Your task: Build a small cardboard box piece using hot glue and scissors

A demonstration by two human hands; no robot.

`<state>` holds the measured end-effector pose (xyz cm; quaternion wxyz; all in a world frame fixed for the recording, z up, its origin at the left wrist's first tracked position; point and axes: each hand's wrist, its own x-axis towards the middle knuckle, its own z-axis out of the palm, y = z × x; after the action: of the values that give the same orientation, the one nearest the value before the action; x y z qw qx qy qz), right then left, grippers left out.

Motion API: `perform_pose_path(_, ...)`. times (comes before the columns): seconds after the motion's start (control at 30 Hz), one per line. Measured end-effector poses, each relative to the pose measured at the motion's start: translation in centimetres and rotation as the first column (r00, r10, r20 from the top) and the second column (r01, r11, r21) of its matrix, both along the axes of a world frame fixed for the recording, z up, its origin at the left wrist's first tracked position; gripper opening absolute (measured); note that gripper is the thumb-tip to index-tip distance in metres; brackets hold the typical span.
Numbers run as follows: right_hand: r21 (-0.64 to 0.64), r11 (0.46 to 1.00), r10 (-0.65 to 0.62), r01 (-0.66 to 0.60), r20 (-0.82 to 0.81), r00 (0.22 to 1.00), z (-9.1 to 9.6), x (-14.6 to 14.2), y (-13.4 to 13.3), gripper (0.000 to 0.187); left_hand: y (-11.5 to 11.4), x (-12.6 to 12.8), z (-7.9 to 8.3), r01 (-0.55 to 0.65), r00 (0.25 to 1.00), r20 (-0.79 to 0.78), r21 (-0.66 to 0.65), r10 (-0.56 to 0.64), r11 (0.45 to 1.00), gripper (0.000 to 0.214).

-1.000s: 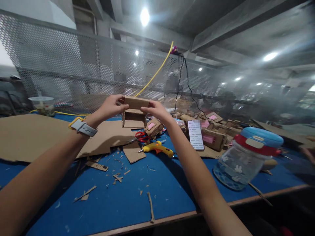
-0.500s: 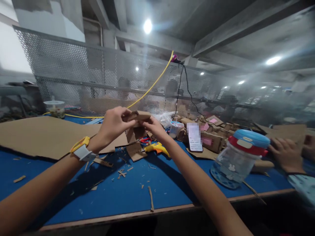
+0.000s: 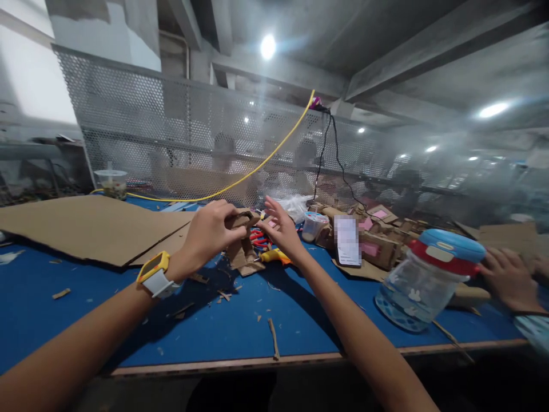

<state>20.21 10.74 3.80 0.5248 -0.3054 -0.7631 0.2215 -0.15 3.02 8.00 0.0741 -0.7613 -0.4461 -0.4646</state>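
Observation:
My left hand (image 3: pixel 214 230) pinches a small folded cardboard piece (image 3: pixel 245 220) above the blue table. Apart at the fingertips, my right hand (image 3: pixel 282 232) is open just right of the piece, its fingers raised. Whether its thumb touches the edge, I cannot tell. Below the hands, another bent cardboard strip (image 3: pixel 246 264) reaches down toward the table; whether it joins the held piece is unclear. A yellow glue gun (image 3: pixel 277 256) lies partly behind my right wrist. Behind the strip is a tool with red handles (image 3: pixel 258 237), partly hidden.
A large cardboard sheet (image 3: pixel 94 229) covers the left side. On the right stand a water bottle (image 3: pixel 424 292), a phone (image 3: pixel 348 243), a clear tub (image 3: pixel 314 226) and piled cardboard (image 3: pixel 381 252). Another person's hand (image 3: pixel 510 277) is beyond the bottle. Scraps litter the blue table (image 3: pixel 206 337).
My right hand has come off the cardboard and its fingers have spread upward. My left hand keeps its hold, now slightly lower. The whole view has shifted a little.

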Motion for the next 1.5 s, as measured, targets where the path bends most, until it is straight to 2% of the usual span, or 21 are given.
perform_pose_path(0.07, 0.189, 0.981, 0.009, -0.033, 0.125, 0.992, 0.3, 0.1, -0.5, 0.061, -0.1, 0.2, -0.4, -0.012, 1.0, -0.012, -0.014, 0.012, 1.0, 0.02)
perform_pose_path(0.1, 0.243, 0.967, 0.03, -0.075, 0.185, 0.982, 0.3, -0.1, -0.8, 0.055, -0.1, 0.3, -0.6, -0.008, 1.0, -0.008, -0.02, 0.008, 1.0, 0.02)
perform_pose_path(0.17, 0.274, 0.952, 0.06, -0.136, 0.27, 0.961, 0.1, -0.5, -1.1, 0.049, 0.0, 0.5, -1.2, 0.011, 1.0, 0.016, -0.029, -0.01, 1.0, 0.018)
perform_pose_path(0.33, 0.185, 0.973, 0.073, -0.138, 0.321, 0.944, -0.9, -1.0, -1.2, 0.055, 0.4, 0.6, -2.0, -0.008, 0.998, 0.062, -0.071, 0.013, 0.997, 0.016)
perform_pose_path(0.47, 0.056, 0.979, 0.165, -0.197, 0.352, 0.921, -0.9, -0.9, -1.6, 0.08, 1.1, 0.3, -2.3, -0.039, 0.993, 0.101, -0.187, 0.059, 0.982, 0.017)
perform_pose_path(0.6, -0.1, 0.959, 0.281, -0.265, 0.458, 0.843, -0.8, -1.1, -2.3, 0.116, 2.0, 0.0, -2.9, 0.006, 0.987, 0.15, -0.414, 0.061, 0.91, 0.019)
perform_pose_path(0.67, -0.144, 0.959, 0.285, -0.246, 0.488, 0.825, -1.0, -1.3, -2.5, 0.126, 2.3, -0.3, -3.4, 0.061, 0.984, 0.175, -0.466, 0.024, 0.883, 0.027)
perform_pose_path(0.77, -0.128, 0.96, 0.281, -0.25, 0.487, 0.827, -1.3, -1.4, -2.6, 0.127, 2.5, -1.0, -4.1, 0.193, 0.968, 0.235, -0.502, -0.082, 0.843, 0.049)
perform_pose_path(0.87, -0.099, 0.939, 0.331, -0.33, 0.527, 0.783, -1.5, -1.0, -2.2, 0.131, 2.6, -2.1, -4.7, 0.342, 0.931, 0.31, -0.561, -0.192, 0.754, 0.066)
perform_pose_path(0.93, -0.104, 0.928, 0.352, -0.358, 0.562, 0.749, -1.5, -0.6, -1.8, 0.132, 2.7, -2.8, -5.0, 0.396, 0.913, 0.33, -0.583, -0.238, 0.709, 0.071)
perform_pose_path(0.97, -0.102, 0.928, 0.349, -0.358, 0.572, 0.743, -1.6, -0.5, -1.5, 0.126, 2.6, -3.2, -5.1, 0.404, 0.911, 0.333, -0.592, -0.244, 0.698, 0.071)
perform_pose_path(1.03, -0.067, 0.94, 0.311, -0.334, 0.568, 0.762, -1.7, -0.4, -1.1, 0.101, 2.6, -3.6, -5.3, 0.39, 0.917, 0.319, -0.598, -0.239, 0.7, 0.066)
perform_pose_path(1.1, -0.005, 0.961, 0.236, -0.276, 0.531, 0.814, -1.9, -0.4, -0.8, 0.067, 2.4, -3.9, -5.4, 0.34, 0.937, 0.267, -0.558, -0.224, 0.757, 0.052)
perform_pose_path(1.17, 0.046, 0.975, 0.169, -0.217, 0.485, 0.858, -2.1, -0.6, -0.8, 0.047, 2.4, -3.9, -5.4, 0.29, 0.954, 0.211, -0.474, -0.213, 0.832, 0.037)
perform_pose_path(1.23, 0.072, 0.979, 0.137, -0.188, 0.449, 0.883, -2.2, -0.8, -0.8, 0.04, 2.4, -3.9, -5.5, 0.281, 0.956, 0.193, -0.402, -0.219, 0.871, 0.028)
perform_pose_path(1.3, 0.08, 0.98, 0.132, -0.184, 0.431, 0.892, -2.1, -1.0, -1.0, 0.037, 2.5, -3.9, -5.6, 0.292, 0.951, 0.209, -0.371, -0.227, 0.882, 0.023)
perform_pose_path(1.5, 0.056, 0.988, 0.109, -0.141, 0.387, 0.915, -0.8, -1.2, -1.1, 0.024, 2.9, -3.8, -5.4, 0.318, 0.937, 0.284, -0.445, -0.205, 0.837, 0.03)
